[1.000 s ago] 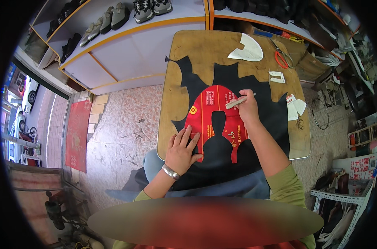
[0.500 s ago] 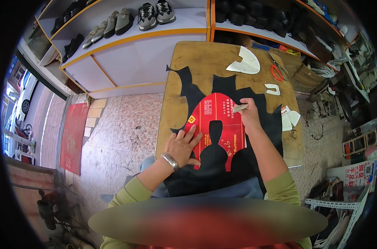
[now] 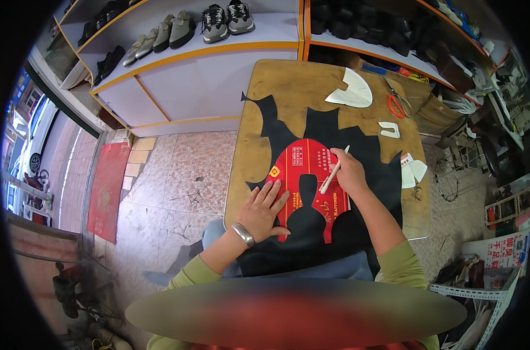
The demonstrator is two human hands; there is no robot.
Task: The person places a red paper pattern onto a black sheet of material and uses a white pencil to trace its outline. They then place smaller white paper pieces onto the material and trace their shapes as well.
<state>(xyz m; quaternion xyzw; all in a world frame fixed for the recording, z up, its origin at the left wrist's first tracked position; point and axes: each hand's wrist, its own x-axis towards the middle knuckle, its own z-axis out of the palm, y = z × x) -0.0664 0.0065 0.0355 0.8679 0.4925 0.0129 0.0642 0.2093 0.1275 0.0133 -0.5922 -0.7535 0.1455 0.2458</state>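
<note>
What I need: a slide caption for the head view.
Left hand spread on a red card cutout atop black sheet material, right hand holding a white pen over the cutout.

Pen (image 3: 329, 179) in right hand (image 3: 350, 174) swung more lengthwise over red card (image 3: 290, 175).

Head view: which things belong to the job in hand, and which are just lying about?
In use:
Red card piece, under the left hand
Black sheet beneath it
White pen-like tool, held in the right hand

Seemingly lying about:
Scissors with a red handle
Large white curved piece
Small white U-shaped piece
Grey-and-black sneakers on the shelf
</note>
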